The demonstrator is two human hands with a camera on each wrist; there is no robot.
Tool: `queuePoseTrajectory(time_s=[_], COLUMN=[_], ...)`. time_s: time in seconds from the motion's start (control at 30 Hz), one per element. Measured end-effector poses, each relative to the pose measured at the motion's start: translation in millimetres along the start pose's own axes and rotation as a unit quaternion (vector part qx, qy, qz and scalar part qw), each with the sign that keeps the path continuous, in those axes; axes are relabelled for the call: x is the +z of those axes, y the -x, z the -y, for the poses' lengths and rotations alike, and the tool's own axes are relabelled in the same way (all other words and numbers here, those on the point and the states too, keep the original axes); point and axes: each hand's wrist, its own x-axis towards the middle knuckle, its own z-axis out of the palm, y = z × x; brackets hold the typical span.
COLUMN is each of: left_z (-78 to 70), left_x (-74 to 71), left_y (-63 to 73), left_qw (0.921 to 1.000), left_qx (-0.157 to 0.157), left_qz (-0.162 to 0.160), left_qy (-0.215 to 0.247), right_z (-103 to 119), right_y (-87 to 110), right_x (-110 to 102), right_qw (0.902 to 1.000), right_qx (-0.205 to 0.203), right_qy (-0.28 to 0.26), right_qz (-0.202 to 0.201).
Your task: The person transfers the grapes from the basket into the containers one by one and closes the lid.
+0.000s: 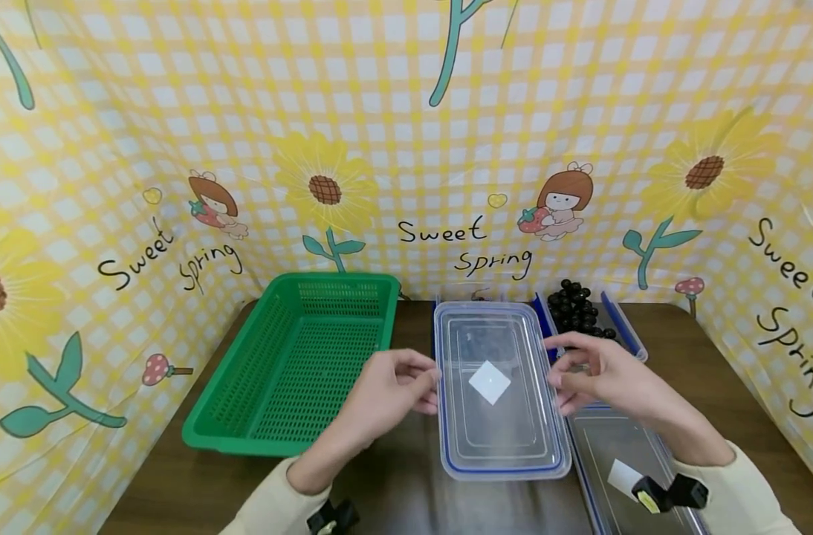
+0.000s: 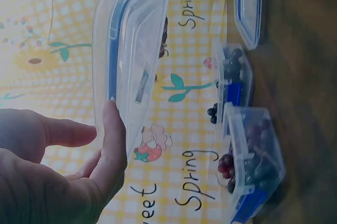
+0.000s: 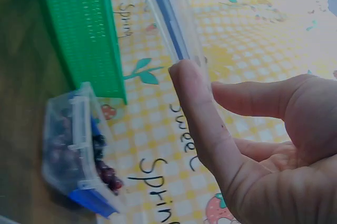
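Both hands hold a clear plastic food container lid point(image 1: 500, 446) by its long sides, above the table. It has a blue seal and a white diamond-shaped label point(image 1: 490, 383). My left hand point(image 1: 393, 386) pinches the left edge between thumb and fingers, and my right hand point(image 1: 607, 375) grips the right edge. Below the lid, mostly hidden by it in the head view, stands an uncovered container point(image 2: 266, 145) with dark red grapes point(image 2: 226, 166) inside. To its right is a second uncovered container point(image 1: 623, 327) with black grapes point(image 1: 574, 308) heaped in it.
A green plastic basket point(image 1: 319, 357) with slotted walls stands on the left of the brown table point(image 1: 159, 475). Another clear lid point(image 1: 620, 438) with a white label lies at the front right, partly under my right forearm. Yellow checked cloth point(image 1: 393, 163) walls the back and sides.
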Motion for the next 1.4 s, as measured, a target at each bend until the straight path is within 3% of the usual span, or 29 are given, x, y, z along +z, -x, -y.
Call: queuePoseTrajectory(time_s=[0.2, 0.47, 0.7, 0.87, 1.2, 1.4], left_z=[-14.6, -21.0, -14.4, -7.0, 4.9, 13.1], left_x=[-13.1, -27.1, -35.5, -39.0, -36.2, -36.2], left_y=[-28.8, -70.6, -115.3, -139.9, -172.2, -179.8], left_qw=[0.9998, 0.9996, 0.9964, 0.9931, 0.9860, 0.9831], left_qx=[-0.012, -0.018, -0.078, -0.114, -0.166, -0.182], left_qz=[-0.012, -0.004, -0.022, -0.021, 0.004, 0.010], left_qy=[-0.012, -0.019, -0.026, -0.019, 0.010, 0.011], right_z=[13.3, 12.6, 3.6, -3.0, -19.8, -29.4], right_y=[-20.1, -56.4, -88.9, -109.0, -128.9, -135.7], right_x=[-8.7, -24.3, -35.7, -42.9, -53.8, -52.6], right_qw=[0.9992, 0.9974, 0.9951, 0.9936, 0.9870, 0.9831], right_qx=[-0.005, 0.003, 0.033, 0.051, 0.080, 0.086], right_qy=[0.004, -0.001, -0.016, -0.034, -0.090, -0.114], right_qz=[-0.041, -0.072, -0.092, -0.095, -0.106, -0.114])
